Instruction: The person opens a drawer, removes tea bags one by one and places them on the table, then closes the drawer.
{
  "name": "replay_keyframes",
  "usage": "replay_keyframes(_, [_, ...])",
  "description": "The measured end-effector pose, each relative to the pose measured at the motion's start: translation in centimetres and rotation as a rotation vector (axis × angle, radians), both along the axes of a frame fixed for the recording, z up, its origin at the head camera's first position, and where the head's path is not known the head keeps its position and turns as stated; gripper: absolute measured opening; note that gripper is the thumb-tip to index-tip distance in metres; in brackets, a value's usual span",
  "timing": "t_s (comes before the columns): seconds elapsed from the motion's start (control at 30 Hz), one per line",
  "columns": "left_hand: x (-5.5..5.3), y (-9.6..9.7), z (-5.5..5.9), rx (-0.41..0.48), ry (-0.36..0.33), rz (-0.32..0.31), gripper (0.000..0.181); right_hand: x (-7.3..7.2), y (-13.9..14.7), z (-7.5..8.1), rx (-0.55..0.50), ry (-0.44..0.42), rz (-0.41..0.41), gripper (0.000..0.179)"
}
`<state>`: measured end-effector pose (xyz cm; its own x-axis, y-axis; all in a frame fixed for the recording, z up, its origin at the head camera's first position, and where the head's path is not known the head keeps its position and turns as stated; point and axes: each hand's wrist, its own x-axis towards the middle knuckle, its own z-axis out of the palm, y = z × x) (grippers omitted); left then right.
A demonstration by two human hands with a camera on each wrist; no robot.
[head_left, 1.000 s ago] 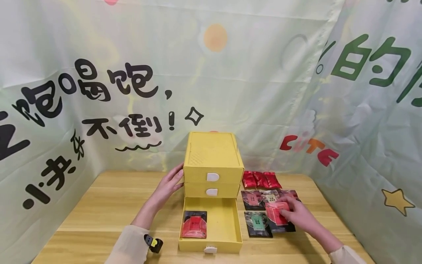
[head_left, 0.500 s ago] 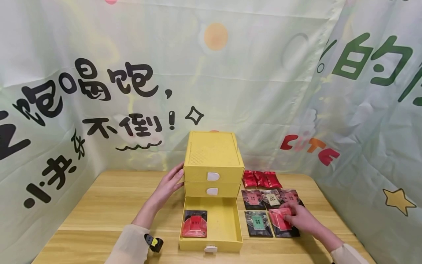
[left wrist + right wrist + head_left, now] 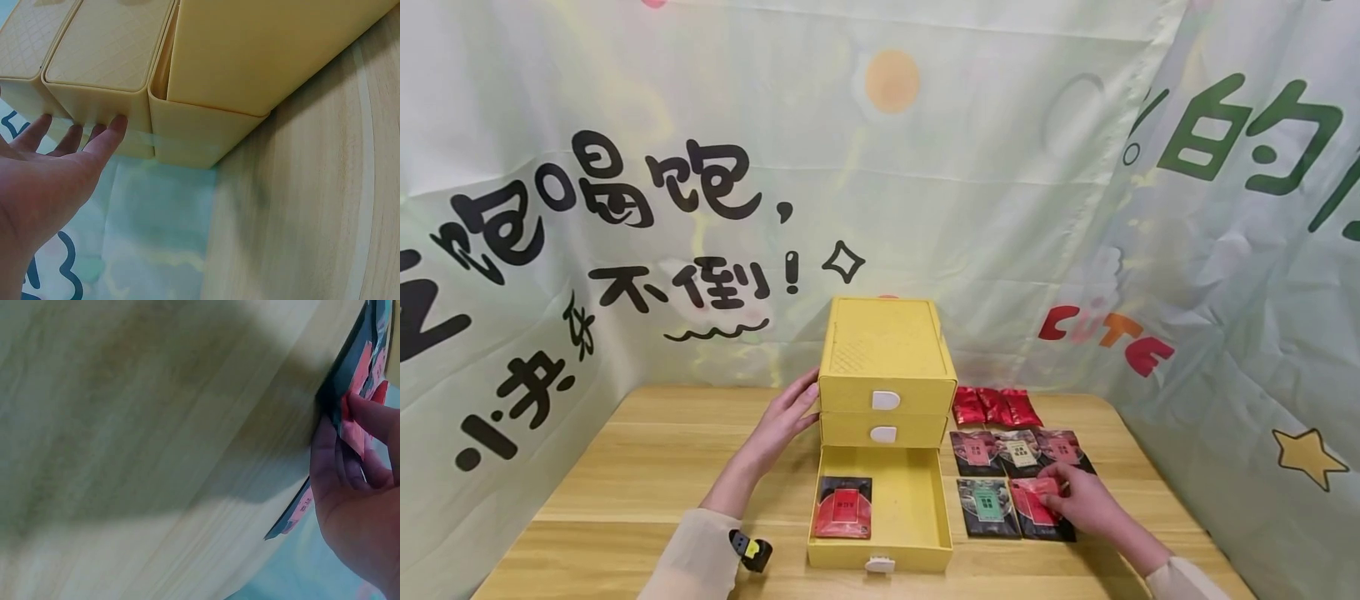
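Observation:
A yellow drawer box [image 3: 886, 337] stands at the table's middle, its bottom drawer [image 3: 917, 558] pulled out. One black-and-red sachet [image 3: 844, 510] lies at that drawer's left. My left hand [image 3: 781, 423] rests its fingertips on the box's left side; the left wrist view shows the fingers [image 3: 112, 134] extended against the yellow wall. Right of the drawer, my right hand [image 3: 1088, 498] pinches the upper right of another black-and-red sachet [image 3: 1037, 510]. In the right wrist view the thumb is on its red face [image 3: 357, 378], with fingers behind. A green-labelled sachet [image 3: 988, 507] lies beside it.
Behind the held sachet lie a pink-labelled sachet [image 3: 976, 452], a cream-labelled sachet [image 3: 1019, 452] and a dusky pink-labelled sachet [image 3: 1062, 447]. Shiny red packets [image 3: 996, 407] form a row farther back. A printed cloth [image 3: 760, 75] surrounds the wooden table [image 3: 647, 475].
My right hand first moved the held sachet right and slightly down, uncovering the sachets behind. It then shifted slightly left, closer to the green-labelled one. My left hand stayed on the box.

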<state>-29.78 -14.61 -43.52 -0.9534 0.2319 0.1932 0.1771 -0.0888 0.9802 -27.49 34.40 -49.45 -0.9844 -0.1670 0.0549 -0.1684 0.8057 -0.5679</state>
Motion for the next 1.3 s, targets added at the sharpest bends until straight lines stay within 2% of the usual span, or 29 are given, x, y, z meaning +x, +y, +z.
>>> replay_keyframes(0.27, [-0.2, 0.0, -0.1, 0.0, 0.009, -0.003, 0.06, -0.4, -0.2, 0.1, 0.083, 0.015, -0.04, 0.025])
replay_keyframes(0.43, [-0.1, 0.1, 0.0, -0.003, 0.004, 0.0, 0.06, -0.4, -0.2, 0.3, 0.093, 0.041, -0.052, 0.03])
replay_keyframes(0.67, [-0.1, 0.1, 0.1, 0.003, 0.004, 0.001, 0.059, -0.2, -0.1, 0.3, 0.127, 0.115, -0.044, 0.034])
replay_keyframes(0.87, [-0.2, 0.0, 0.0, 0.007, 0.008, -0.009, 0.06, -0.1, -0.2, 0.5, 0.147, 0.133, -0.039, 0.034])
replay_keyframes(1.03, [-0.1, 0.0, -0.1, -0.003, 0.001, 0.004, 0.059, 0.2, -1.0, 1.5, 0.152, 0.156, -0.029, 0.04])
replay_keyframes(1.3, [-0.1, 0.0, -0.1, 0.002, 0.008, 0.0, 0.06, 1.1, -4.2, 4.4, 0.118, 0.171, 0.033, 0.048])
